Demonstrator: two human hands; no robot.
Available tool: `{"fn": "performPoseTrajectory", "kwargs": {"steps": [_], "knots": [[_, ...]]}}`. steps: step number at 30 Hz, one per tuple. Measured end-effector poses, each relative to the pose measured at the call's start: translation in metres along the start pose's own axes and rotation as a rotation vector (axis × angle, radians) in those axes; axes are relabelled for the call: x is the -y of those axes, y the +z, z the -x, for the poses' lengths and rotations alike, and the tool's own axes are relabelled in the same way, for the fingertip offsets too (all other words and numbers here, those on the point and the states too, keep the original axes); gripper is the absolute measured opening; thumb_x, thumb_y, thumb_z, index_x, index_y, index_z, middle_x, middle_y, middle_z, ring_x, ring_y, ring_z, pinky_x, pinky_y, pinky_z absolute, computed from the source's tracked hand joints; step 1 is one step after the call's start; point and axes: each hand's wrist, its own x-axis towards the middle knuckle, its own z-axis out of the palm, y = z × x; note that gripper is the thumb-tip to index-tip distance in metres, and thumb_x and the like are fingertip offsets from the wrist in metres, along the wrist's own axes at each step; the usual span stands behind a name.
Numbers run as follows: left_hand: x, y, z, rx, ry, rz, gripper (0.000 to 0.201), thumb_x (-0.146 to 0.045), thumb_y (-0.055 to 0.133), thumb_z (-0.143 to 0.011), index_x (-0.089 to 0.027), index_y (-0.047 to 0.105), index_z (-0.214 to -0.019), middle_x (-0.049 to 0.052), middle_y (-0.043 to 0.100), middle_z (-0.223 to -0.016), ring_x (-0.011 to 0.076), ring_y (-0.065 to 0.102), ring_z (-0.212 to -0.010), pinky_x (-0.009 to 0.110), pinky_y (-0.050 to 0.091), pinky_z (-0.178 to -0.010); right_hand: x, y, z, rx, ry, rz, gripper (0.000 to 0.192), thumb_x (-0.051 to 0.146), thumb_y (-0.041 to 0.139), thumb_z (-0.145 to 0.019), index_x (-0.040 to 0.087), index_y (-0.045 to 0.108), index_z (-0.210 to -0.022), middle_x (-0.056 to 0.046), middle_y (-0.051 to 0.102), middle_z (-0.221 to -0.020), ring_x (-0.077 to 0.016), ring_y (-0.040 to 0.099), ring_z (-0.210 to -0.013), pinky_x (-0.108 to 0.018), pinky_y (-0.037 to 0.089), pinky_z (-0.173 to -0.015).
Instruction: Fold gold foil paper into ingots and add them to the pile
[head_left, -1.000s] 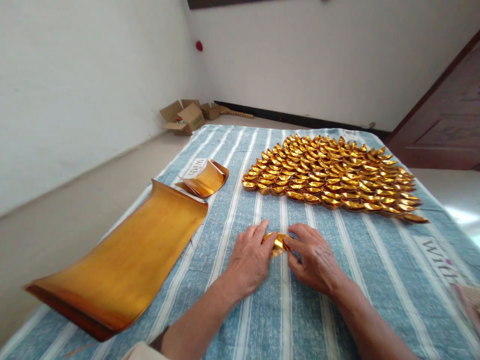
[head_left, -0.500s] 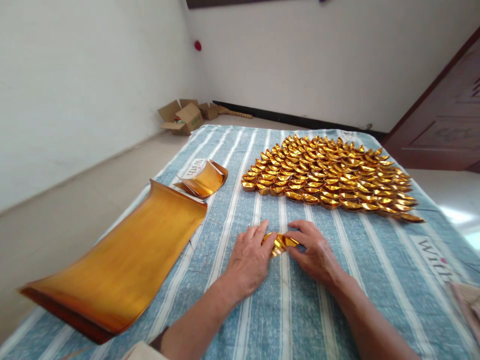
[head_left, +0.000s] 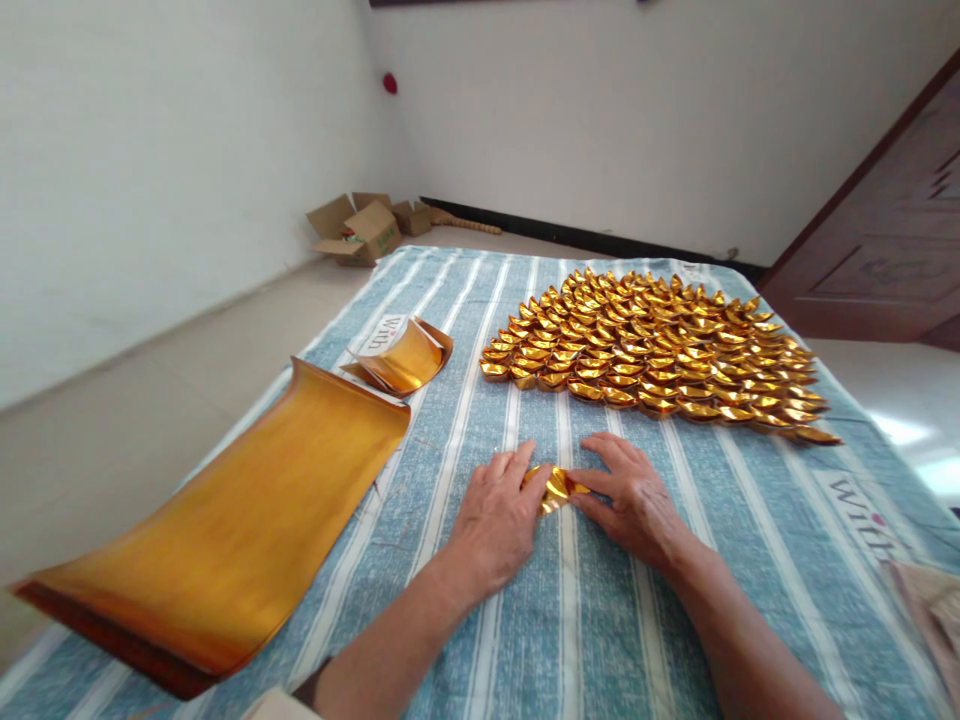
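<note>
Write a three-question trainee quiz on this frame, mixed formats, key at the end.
1. True or false: both hands touch the gold piece on the cloth.
2. Which lies nearest the left hand? A) cardboard boxes B) big gold sheet stack C) door
3. Fill in: the folded ingots lie packed in rows on the ___ side of the cloth from the hands.

Key
1. True: left hand and right hand pinch it from either side.
2. B. The boxes sit on the floor by the wall; the small curled stack lies beyond the big one.
3. Far.
</note>
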Motion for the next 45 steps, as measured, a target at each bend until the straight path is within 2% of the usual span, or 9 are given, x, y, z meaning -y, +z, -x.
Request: {"fn": "performPoseTrajectory", "kwargs": {"steps": [8,11,14,16,23,27,32,39,45], "knots": [[-0.002,-0.001,0.000,-0.057,0.018,-0.012,0.035,-0.015,0.045,-0.092,-0.020,0.055,-0.125,0.014,0.044,-0.141,0.0301,0.048,-0.115,0.044,0.046,-0.087,-0.001,0.001,0.000,0.007,-0.011,0.034,0.018,0.028,0.066,-0.082,0.028,0.072,-0.099,-0.011,0.059,-0.118,-0.0293,0.050,-0.117,-0.049,0.045,-0.092],[-0.004,-0.002,-0.001,-0.121,0.120,0.017,0.030,-0.019,0.043,-0.095,-0.019,0.057,-0.121,0.011,0.048,-0.138,0.0281,0.047,-0.115,0.043,0.046,-0.088,-0.001,0.001,-0.001,0.010,-0.007,0.027,0.018,0.029,0.065,-0.083,0.029,0.072,-0.101,-0.011,0.058,-0.118,-0.0292,0.050,-0.116,-0.049,0.045,-0.093],[-0.005,0.000,-0.002,-0.102,0.250,0.080,0.027,-0.021,0.042,-0.097,-0.016,0.058,-0.117,0.007,0.058,-0.127,0.0241,0.052,-0.109,0.040,0.047,-0.087,0.000,0.000,-0.001,0.012,-0.004,0.028,0.017,0.029,0.064,-0.085,0.028,0.072,-0.100,-0.011,0.058,-0.117,-0.0289,0.050,-0.115,-0.048,0.045,-0.092],[-0.003,0.001,-0.003,-0.080,0.288,0.110,0.027,-0.020,0.042,-0.097,-0.016,0.057,-0.119,0.006,0.061,-0.121,0.0225,0.053,-0.107,0.038,0.048,-0.088,0.001,0.000,-0.001,0.014,-0.004,0.047,0.016,0.029,0.063,-0.085,0.027,0.072,-0.098,-0.011,0.058,-0.117,-0.0285,0.050,-0.114,-0.047,0.045,-0.092],[0.001,0.005,-0.002,-0.092,0.268,0.082,0.027,-0.019,0.044,-0.096,-0.018,0.056,-0.120,0.008,0.059,-0.123,0.0220,0.054,-0.112,0.039,0.048,-0.090,0.019,-0.003,0.001,0.051,-0.012,0.307,0.021,0.027,0.053,-0.092,0.022,0.067,-0.106,-0.015,0.057,-0.118,-0.0317,0.049,-0.117,-0.047,0.045,-0.092],[0.001,0.006,-0.003,-0.093,0.269,0.071,0.026,-0.021,0.045,-0.096,-0.022,0.055,-0.121,0.006,0.059,-0.124,0.0209,0.053,-0.112,0.038,0.047,-0.090,0.032,-0.002,0.011,0.052,0.034,0.417,0.027,0.028,0.054,-0.091,0.020,0.062,-0.116,-0.017,0.056,-0.121,-0.0339,0.047,-0.120,-0.051,0.042,-0.095],[0.003,0.009,-0.003,-0.083,0.282,0.072,0.029,-0.023,0.046,-0.096,-0.023,0.053,-0.124,0.004,0.056,-0.128,0.0219,0.051,-0.114,0.039,0.046,-0.092,0.037,0.001,0.022,0.055,0.092,0.433,0.038,0.036,0.058,-0.089,0.023,0.055,-0.125,-0.016,0.052,-0.129,-0.0332,0.046,-0.123,-0.051,0.040,-0.097],[0.005,0.013,-0.003,-0.102,0.299,0.098,0.031,-0.020,0.046,-0.096,-0.022,0.052,-0.126,0.005,0.055,-0.129,0.0237,0.050,-0.114,0.040,0.047,-0.090,0.035,0.002,0.024,0.039,0.145,0.405,0.037,0.043,0.057,-0.088,0.028,0.059,-0.121,-0.015,0.052,-0.129,-0.0346,0.045,-0.123,-0.054,0.038,-0.098],[0.005,0.012,-0.003,-0.095,0.298,0.104,0.031,-0.019,0.047,-0.095,-0.022,0.053,-0.125,0.005,0.054,-0.130,0.0247,0.050,-0.115,0.042,0.047,-0.091,0.036,0.003,0.024,-0.008,0.178,0.374,0.032,0.043,0.056,-0.089,0.028,0.062,-0.116,-0.015,0.053,-0.128,-0.0336,0.045,-0.123,-0.054,0.037,-0.098]]}}
